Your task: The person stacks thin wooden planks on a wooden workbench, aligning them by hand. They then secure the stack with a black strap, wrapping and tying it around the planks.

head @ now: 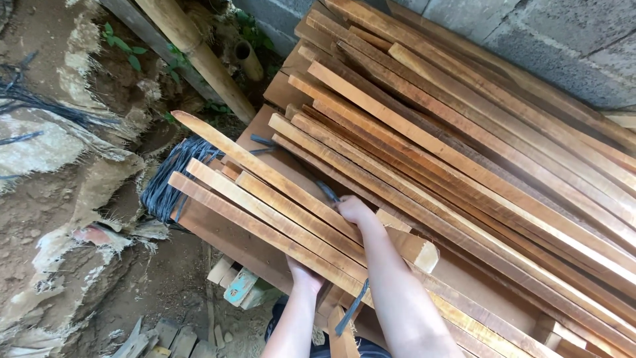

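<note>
A bundle of long thin wooden slats (pixel 265 199) lies slanted in front of me, ends pointing up-left. My left hand (pixel 303 273) grips the bundle from underneath, fingers hidden beneath the lowest slat. My right hand (pixel 354 209) rests on top of the bundle, closed around a dark grey strap (pixel 328 192) that crosses the slats; another end of strap (pixel 351 308) hangs below near my forearm. A larger pile of similar slats (pixel 464 146) lies to the right, leaning toward the wall.
A coil of dark wire or strapping (pixel 165 182) sits left of the bundle. Bamboo poles (pixel 199 53) lean at top left. A grey block wall (pixel 543 40) stands behind the pile. Torn sacking (pixel 73 159) covers the dirt on the left. Wood offcuts (pixel 232 282) lie below.
</note>
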